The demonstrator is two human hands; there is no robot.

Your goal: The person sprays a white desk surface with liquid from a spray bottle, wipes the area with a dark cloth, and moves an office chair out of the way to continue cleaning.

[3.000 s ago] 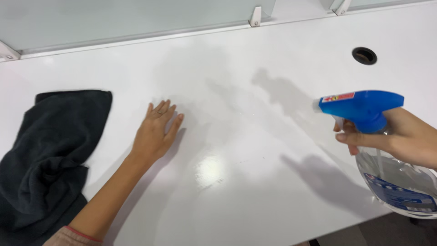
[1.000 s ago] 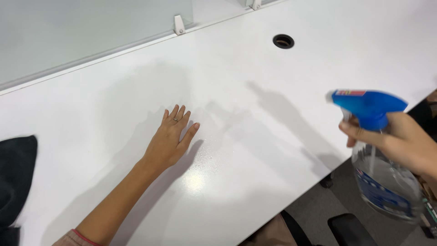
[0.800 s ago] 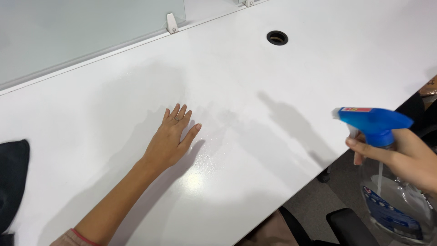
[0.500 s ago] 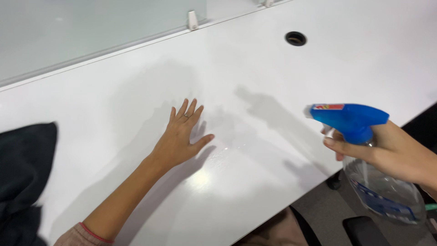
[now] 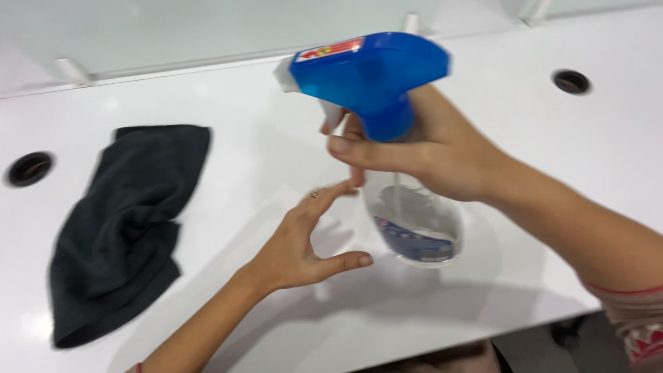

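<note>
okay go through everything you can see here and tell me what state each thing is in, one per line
Spray bottle: upright, held above the desk, nearly empty.
Right hand: gripping the bottle neck, a finger by the trigger.
Left hand: open, fingertips reaching up near the bottle.
Dark cloth: crumpled, lying on the desk.
White desk: bare, glossy.
Cable holes: open.

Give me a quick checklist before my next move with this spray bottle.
1. Right hand has a firm grip on the spray bottle neck: ok.
2. Left hand open, fingertips reaching up near the bottle: ok.
3. Bottle upright: ok, slight tilt.
4. Nozzle points left over the white desk, away from you: ok.
5. Liquid level in the clear body: cannot tell, blurred.
6. Dark cloth lying on the desk to the left, apart from both hands: ok.
</note>
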